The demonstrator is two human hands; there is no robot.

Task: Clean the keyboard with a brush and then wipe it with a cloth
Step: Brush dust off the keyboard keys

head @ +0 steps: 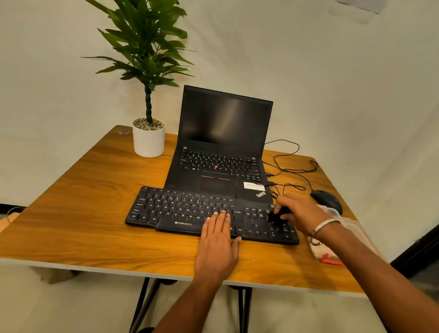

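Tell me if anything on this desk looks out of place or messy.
Nothing is spilled or damaged. The keyboard sits slightly askew, its right end nearer the table edge. Black cables lie in loose loops right of the laptop.

Small wooden table (78, 207) against a plain cream wall (350, 97).
I see black metal legs (140, 304) under it, pale floor (44, 310) below, dark doorframe (428, 240) at right; light's warm & dim, pale patch (355, 0) top right.
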